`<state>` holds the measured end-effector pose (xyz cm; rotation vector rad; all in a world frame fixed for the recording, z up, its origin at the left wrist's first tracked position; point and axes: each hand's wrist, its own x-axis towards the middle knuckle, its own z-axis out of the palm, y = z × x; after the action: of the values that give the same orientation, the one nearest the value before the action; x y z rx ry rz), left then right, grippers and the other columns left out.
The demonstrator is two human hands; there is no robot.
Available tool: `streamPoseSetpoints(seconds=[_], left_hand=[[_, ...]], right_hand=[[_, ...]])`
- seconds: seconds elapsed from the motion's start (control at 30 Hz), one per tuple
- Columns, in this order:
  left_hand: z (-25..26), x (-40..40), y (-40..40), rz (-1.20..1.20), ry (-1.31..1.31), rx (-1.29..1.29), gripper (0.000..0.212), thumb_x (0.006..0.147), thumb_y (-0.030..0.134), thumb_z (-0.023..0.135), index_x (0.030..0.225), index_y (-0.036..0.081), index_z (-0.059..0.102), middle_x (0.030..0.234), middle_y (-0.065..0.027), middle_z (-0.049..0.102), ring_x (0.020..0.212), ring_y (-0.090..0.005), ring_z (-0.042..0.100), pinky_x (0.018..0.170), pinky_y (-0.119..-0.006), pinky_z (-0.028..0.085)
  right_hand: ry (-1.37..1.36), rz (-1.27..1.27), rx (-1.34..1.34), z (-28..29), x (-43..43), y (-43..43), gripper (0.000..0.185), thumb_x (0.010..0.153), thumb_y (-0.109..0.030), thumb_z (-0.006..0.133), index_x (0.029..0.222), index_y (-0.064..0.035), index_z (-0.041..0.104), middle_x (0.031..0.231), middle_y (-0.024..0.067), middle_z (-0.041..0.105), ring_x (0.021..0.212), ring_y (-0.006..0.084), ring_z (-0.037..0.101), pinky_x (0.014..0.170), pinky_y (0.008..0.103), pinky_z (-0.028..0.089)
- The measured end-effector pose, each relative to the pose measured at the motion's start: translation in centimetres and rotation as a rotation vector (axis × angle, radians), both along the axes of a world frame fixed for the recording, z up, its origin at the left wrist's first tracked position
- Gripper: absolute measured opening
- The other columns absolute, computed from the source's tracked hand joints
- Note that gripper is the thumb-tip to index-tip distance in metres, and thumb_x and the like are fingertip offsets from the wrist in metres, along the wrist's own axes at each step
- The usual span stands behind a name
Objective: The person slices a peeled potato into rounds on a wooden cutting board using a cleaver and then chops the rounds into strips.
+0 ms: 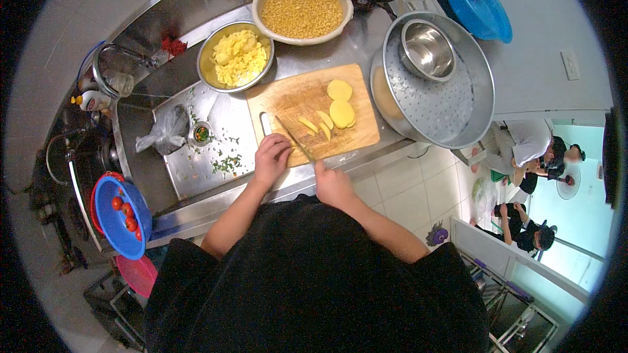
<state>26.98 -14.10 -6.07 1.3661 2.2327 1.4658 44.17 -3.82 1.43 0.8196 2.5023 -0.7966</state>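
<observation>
A wooden cutting board [289, 93] lies before me, partly over the sink's edge. My right hand [335, 186] grips the handle of a kitchen knife [293, 136], its blade slanting across the board. Curled at the near left corner of the board, my left hand [271, 159] presses on a pale yellow piece, apparently potato, mostly hidden under the fingers. Right of the blade are several loose potato strips [325, 131]. Farther right rest stacked potato slices [342, 113] and another round slice group [339, 90]. A steel bowl [201, 66] of cut potato stands behind the board.
A basin [347, 17] of soaking beans stands at the back. On the right, a large perforated metal pan [422, 113] contains a small steel bowl [428, 51]. The sink [181, 176] holds a tied plastic bag [169, 130] and green scraps. Tomatoes sit in a blue basin [110, 235]. People work beyond the doorway.
</observation>
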Motion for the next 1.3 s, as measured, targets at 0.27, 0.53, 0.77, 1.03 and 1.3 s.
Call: streamPoseSetpoints(seconds=[0.27,0.53,0.77,1.03,1.3], left_hand=[[-0.5,0.0,-0.2,-0.024,0.028,0.01,0.017,0.072,-0.007,0.078,0.087,0.0,0.074,0.096,-0.0114,0.072,0.098,-0.0304,0.068,0.087,-0.039,0.056],[-0.2,0.1,0.0,0.001,0.058,0.009,0.015,0.073,-0.007,0.077,0.086,0.001,0.074,0.093,-0.0103,0.071,0.098,-0.0299,0.067,0.086,-0.039,0.056],[0.4,-0.3,-0.8,0.128,-0.177,0.002,0.014,0.079,-0.009,0.072,0.092,-0.002,0.074,0.099,-0.0137,0.075,0.098,-0.0268,0.071,0.09,-0.036,0.056],[0.9,-0.6,-0.9,0.119,-0.092,-0.04,0.015,0.08,-0.007,0.072,0.094,-0.001,0.073,0.097,-0.015,0.074,0.097,-0.0295,0.07,0.09,-0.037,0.055],[2.6,0.6,0.4,0.157,-0.071,0.055,0.033,0.083,-0.001,0.07,0.115,0.0,0.06,0.117,-0.0187,0.062,0.111,-0.0356,0.06,0.095,-0.039,0.05]], right_hand=[[0.025,-0.018,0.011,0.1,0.2,-0.7,0.02,0.085,-0.005,0.055,0.103,0.0023,0.05,0.078,0.0266,0.07,0.076,0.0455,0.071,0.07,0.0572,0.057],[0.043,-0.061,-0.017,-1.8,-0.9,-0.2,0.018,0.091,-0.005,0.052,0.107,0.0033,0.052,0.089,0.03,0.07,0.086,0.0476,0.07,0.077,0.0583,0.055],[0.004,-0.075,-0.072,-0.7,-0.1,0.5,0.021,0.088,-0.002,0.054,0.108,0.0039,0.052,0.089,0.0305,0.069,0.086,0.048,0.07,0.077,0.059,0.055],[0.098,0.008,0.001,-0.4,0.5,-0.4,0.022,0.088,-0.005,0.053,0.108,0.0025,0.05,0.076,0.0285,0.068,0.073,0.0482,0.069,0.068,0.0588,0.055],[0.13,-0.027,0.129,0.0,1.4,0.5,0.024,0.09,-0.012,0.055,0.111,-0.0003,0.052,0.085,0.0224,0.07,0.074,0.0426,0.071,0.066,0.0536,0.057]])
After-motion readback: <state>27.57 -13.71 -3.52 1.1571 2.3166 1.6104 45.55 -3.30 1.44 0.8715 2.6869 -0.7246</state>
